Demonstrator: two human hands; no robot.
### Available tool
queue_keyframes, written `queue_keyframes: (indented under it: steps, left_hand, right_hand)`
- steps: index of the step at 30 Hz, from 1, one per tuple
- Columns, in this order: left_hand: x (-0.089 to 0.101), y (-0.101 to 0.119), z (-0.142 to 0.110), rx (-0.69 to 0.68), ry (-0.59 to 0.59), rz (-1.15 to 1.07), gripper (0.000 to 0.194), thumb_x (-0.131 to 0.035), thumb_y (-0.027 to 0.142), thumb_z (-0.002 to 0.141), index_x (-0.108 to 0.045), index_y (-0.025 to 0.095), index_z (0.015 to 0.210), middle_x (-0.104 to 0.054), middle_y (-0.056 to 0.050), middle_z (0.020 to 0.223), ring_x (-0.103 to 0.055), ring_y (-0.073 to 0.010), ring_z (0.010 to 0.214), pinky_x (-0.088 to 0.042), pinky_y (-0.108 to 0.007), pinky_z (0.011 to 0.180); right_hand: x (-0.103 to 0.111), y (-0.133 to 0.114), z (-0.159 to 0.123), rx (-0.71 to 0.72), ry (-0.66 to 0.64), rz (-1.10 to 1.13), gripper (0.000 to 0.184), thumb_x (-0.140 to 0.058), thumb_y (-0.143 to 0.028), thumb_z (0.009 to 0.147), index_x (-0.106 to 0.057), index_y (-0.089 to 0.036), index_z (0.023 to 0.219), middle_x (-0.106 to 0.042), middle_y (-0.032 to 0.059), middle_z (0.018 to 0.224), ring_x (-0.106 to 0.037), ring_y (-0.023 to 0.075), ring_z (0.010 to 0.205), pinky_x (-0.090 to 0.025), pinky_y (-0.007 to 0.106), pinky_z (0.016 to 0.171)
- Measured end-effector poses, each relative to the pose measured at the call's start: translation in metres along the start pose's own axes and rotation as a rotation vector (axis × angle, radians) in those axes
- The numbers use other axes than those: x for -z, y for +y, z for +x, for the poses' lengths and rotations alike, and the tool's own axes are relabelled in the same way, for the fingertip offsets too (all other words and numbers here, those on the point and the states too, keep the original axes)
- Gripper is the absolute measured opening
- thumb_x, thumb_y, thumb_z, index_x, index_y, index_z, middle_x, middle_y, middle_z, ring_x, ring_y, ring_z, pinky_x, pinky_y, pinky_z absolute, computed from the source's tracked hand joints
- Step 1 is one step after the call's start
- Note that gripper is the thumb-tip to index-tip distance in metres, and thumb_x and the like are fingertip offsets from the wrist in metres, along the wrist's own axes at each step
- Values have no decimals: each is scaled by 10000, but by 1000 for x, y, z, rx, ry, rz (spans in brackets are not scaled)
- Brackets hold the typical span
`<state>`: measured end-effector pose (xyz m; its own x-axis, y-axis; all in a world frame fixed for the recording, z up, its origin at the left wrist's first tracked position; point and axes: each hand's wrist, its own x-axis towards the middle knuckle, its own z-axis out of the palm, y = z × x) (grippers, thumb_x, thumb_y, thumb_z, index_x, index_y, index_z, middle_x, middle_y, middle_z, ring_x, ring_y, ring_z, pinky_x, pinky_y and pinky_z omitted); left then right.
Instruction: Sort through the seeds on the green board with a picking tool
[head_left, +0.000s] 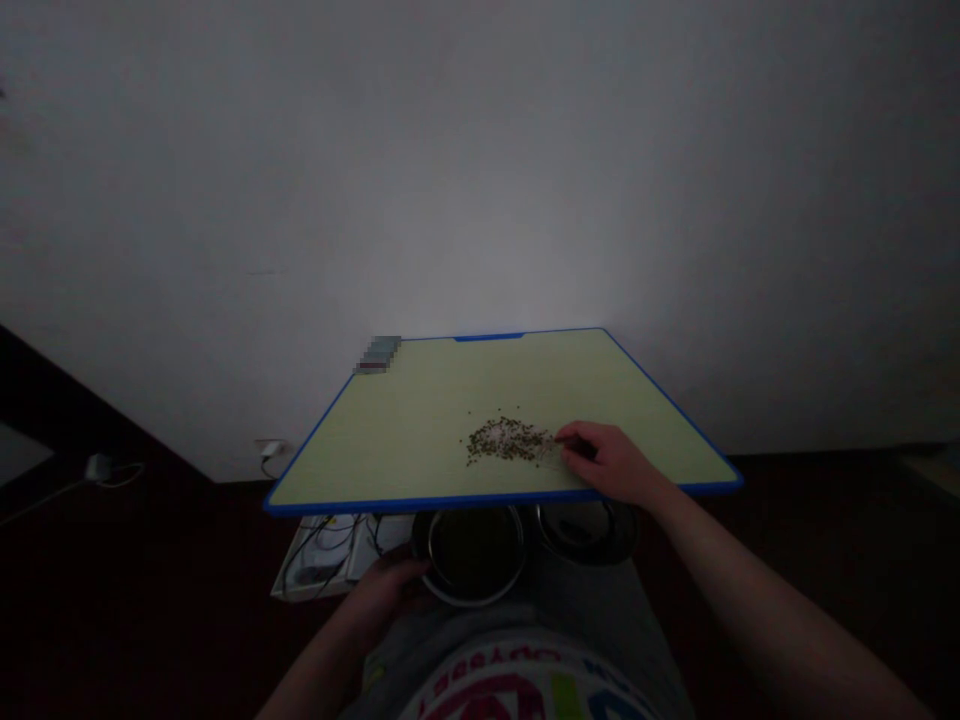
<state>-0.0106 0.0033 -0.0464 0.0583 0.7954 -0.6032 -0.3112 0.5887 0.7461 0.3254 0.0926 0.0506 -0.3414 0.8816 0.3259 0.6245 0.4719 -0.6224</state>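
Table (420, 440), pale green with a blue rim, fills the middle of the view against a bare wall, and everything that matters sits toward its near edge. Beyond the rim and lower down, on the person's lap, stand two steel bowls: the larger bowl (471, 555) is steadied by the left hand (390, 590), whose fingers curl around its left wall in a closed hold, while the smaller bowl (581, 535) lies almost directly under the right wrist. On the tabletop the right hand (611, 465) rests with fingertips (568, 437) drawn together at the right end of a heap of small dark grains (506, 440); whether they pinch a grain is too small to tell. The heap lies just left of those fingertips, touching them, its long axis running left to right along the table's near edge, wider end away from the hand. Judging by this, the step in hand looks like sorting through the grains at the heap's right margin; the next move would call for a fine, light draw toward the wrist without scattering the rest.
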Motion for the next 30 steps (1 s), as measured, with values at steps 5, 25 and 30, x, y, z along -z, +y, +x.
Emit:
queue_keyframes:
  steps: [5,25,30]
  left_hand:
    - [7,-2,9,-25,-36,37,272,-685,120,655,-662,128,926,-778,-120,891,-731,-271,782,-553,-357,692]
    - [-23,-15,-33,31,-3,-298,573,-657,102,652,-529,156,1208,-780,-85,834,-731,-295,808,-563,-424,782]
    - [-39,-29,-39,18,-32,-396,695,-649,146,646,-479,254,1311,-776,-64,977,-690,-321,996,-537,-452,870]
  right_hand:
    - [0,-1,0,9,3,-9,206,-542,-232,802,-656,-175,963,-682,25,753,-614,157,658,-456,267,620]
    - [1,-3,-1,-11,14,4,193,-532,-212,783,-648,-179,933,-681,24,742,-611,162,652,-460,277,620]
    - [1,-3,-1,13,-41,16,211,-531,-235,811,-650,-178,975,-690,34,793,-621,164,696,-471,277,655]
